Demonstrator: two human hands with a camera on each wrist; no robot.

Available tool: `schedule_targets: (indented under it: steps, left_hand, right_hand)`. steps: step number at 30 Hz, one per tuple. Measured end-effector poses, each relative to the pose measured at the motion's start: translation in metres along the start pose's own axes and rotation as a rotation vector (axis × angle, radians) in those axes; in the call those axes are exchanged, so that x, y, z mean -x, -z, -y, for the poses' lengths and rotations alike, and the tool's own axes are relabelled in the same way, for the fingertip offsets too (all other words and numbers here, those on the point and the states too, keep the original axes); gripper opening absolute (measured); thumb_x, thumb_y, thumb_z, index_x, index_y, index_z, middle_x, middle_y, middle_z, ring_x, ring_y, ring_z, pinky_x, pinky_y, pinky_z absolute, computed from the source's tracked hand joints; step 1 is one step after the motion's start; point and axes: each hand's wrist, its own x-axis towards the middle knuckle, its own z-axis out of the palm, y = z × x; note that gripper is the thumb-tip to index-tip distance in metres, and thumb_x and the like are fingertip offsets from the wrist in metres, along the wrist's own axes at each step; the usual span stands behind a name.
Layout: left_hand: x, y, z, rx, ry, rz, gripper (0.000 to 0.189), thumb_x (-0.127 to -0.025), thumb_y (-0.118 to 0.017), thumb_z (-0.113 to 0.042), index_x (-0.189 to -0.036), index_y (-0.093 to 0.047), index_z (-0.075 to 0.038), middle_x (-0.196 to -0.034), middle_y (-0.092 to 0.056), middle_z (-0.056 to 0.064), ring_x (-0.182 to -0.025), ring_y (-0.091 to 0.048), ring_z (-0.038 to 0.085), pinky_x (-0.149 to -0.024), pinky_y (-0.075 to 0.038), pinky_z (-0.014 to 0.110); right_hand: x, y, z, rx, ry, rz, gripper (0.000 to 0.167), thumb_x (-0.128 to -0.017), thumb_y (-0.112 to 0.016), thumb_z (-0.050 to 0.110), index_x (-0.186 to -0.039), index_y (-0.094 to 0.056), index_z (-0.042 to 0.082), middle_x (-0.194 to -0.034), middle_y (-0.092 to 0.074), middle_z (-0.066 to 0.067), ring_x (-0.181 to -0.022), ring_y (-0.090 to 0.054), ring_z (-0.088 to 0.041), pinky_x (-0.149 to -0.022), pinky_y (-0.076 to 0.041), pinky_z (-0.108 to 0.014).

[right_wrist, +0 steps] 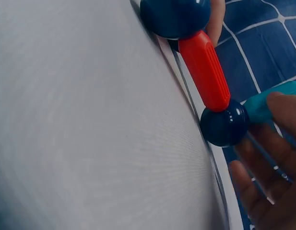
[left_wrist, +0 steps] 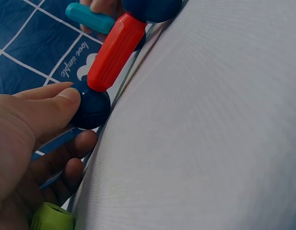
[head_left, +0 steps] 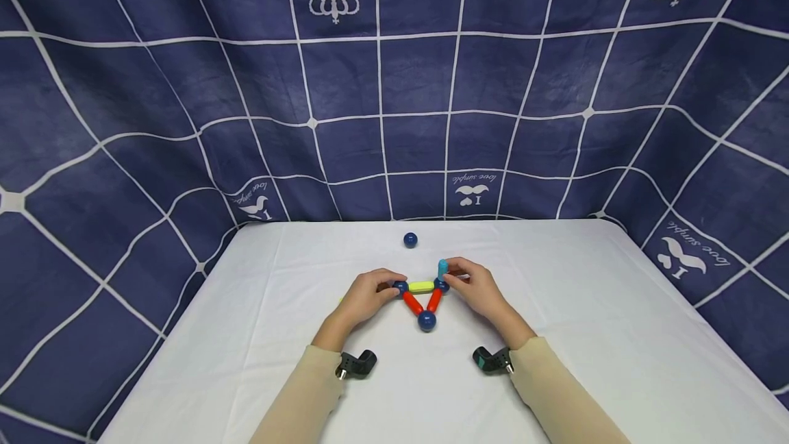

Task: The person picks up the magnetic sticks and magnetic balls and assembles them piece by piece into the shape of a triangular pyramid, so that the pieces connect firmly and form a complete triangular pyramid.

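Note:
A triangle of magnetic rods and balls lies on the white table. Two red rods (head_left: 413, 303) meet at the front dark blue ball (head_left: 427, 321), and a yellow-green rod (head_left: 422, 287) forms the far side. My left hand (head_left: 368, 293) pinches the left corner ball (left_wrist: 91, 106) between thumb and fingers. At the right corner ball (right_wrist: 224, 123), a light blue rod (head_left: 442, 269) stands upright, its lower end against the ball. My right hand (head_left: 481, 286) holds this rod with thumb and fingertips, its other fingers loosely bent beside the ball.
One loose dark blue ball (head_left: 410, 240) sits near the table's back edge. Beside the left hand lies a yellow-green piece (left_wrist: 53, 218), mostly hidden by that hand in the head view. A dark blue curtain (head_left: 413, 81) with white lines hangs behind the table (head_left: 555, 279).

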Motion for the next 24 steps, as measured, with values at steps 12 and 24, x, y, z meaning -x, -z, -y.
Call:
schedule_targets:
  steps: [12,24]
  left_hand:
    - [-0.001,0.001,-0.003,0.045,0.041,-0.031,0.025,-0.093,-0.071,-0.014,-0.117,-0.07,-0.02,-0.112,-0.073,0.0,-0.093,-0.065,0.014,-0.089,-0.054,0.038]
    - [-0.002,0.003,-0.001,0.165,0.084,-0.122,0.021,-0.092,-0.07,-0.008,-0.111,-0.071,-0.016,-0.115,-0.07,0.006,-0.092,-0.067,0.016,-0.078,-0.057,0.03]
  right_hand:
    - [0.002,-0.004,-0.008,0.075,-0.033,0.053,0.019,-0.091,-0.073,0.018,-0.11,-0.072,0.014,-0.101,-0.074,-0.003,-0.089,-0.065,-0.014,-0.085,-0.055,-0.034]
    - [0.004,-0.004,-0.011,0.067,-0.002,0.059,0.02,-0.09,-0.074,0.017,-0.109,-0.071,0.014,-0.103,-0.072,-0.003,-0.086,-0.06,-0.013,-0.078,-0.05,-0.026]
